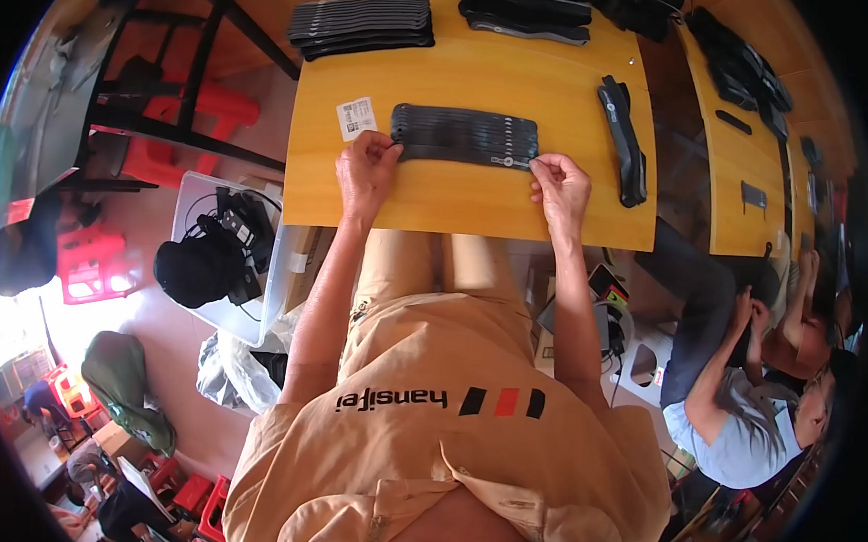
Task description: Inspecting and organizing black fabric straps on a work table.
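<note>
On the yellow table lies a fan of flat black straps [458,129], overlapped in rows with their long sides running left to right. The nearest strap [478,159] carries a small pale print towards its right end. My left hand [364,178] pinches that strap's left end between thumb and fingers. At its right end, my right hand [561,192] has thumb and forefinger closed on the corner. A small white printed label [356,118] rests on the wood just beyond my left hand. Right of the fan, a separate black strap bundle [623,142] lies lengthwise near the table's right edge.
Two piles of black straps, one at the back left [360,25] and one at the back middle [528,14], sit on the table [451,199]. Beside its left edge stands a white bin [273,267] with cables and black items. A seated co-worker [736,432] is at right.
</note>
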Action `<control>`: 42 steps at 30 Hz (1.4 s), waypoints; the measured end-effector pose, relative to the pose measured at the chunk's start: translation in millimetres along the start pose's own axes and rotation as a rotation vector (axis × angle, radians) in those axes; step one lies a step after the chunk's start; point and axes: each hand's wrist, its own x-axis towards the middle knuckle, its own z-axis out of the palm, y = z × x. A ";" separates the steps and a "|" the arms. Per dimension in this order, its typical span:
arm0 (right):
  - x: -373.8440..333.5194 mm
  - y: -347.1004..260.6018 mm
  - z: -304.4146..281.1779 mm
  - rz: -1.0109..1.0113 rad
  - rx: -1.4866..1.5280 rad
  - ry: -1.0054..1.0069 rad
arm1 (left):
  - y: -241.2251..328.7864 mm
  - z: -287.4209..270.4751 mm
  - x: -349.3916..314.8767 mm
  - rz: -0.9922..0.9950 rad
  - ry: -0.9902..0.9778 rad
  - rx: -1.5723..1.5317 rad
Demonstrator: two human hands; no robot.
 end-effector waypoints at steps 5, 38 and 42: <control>-1.8 -4.5 2.0 0.018 0.074 -0.001 | 2.7 -1.4 0.1 -0.014 0.009 -0.012; -2.9 -6.2 5.5 -0.006 0.025 0.057 | 5.2 0.8 0.5 -0.033 0.015 0.061; -3.6 -6.8 5.9 -0.004 -0.011 0.052 | 5.0 0.7 0.9 -0.034 0.011 0.071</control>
